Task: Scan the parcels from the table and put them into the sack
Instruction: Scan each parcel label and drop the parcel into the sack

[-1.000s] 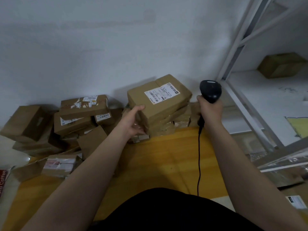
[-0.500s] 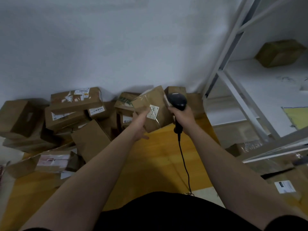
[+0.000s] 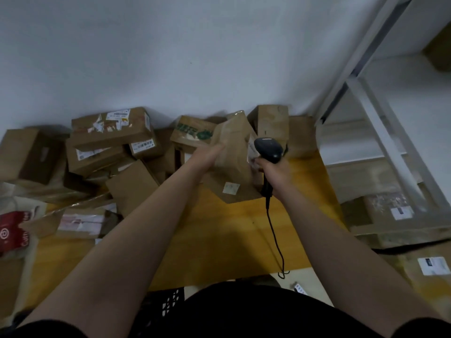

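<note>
My left hand (image 3: pixel 207 154) grips a brown cardboard parcel (image 3: pixel 234 167), tilted on end above the yellow table (image 3: pixel 219 240). A small white sticker shows on its near face and a white label on its right side. My right hand (image 3: pixel 275 172) is shut on a black corded scanner (image 3: pixel 268 148), its head right beside the parcel's labelled side. Several more brown parcels (image 3: pixel 112 132) lie piled along the wall at the table's far side. No sack is in view.
A white metal shelf frame (image 3: pixel 380 132) stands to the right with taped boxes (image 3: pixel 380 208) under it. A red and white packet (image 3: pixel 12 230) lies at the left edge. The scanner cord (image 3: pixel 275 235) hangs over the table's near edge. A black crate (image 3: pixel 166 306) sits below.
The parcel has turned from flat with its label up to standing on end. The scanner has come in from the right to the parcel's side. The view has dropped lower.
</note>
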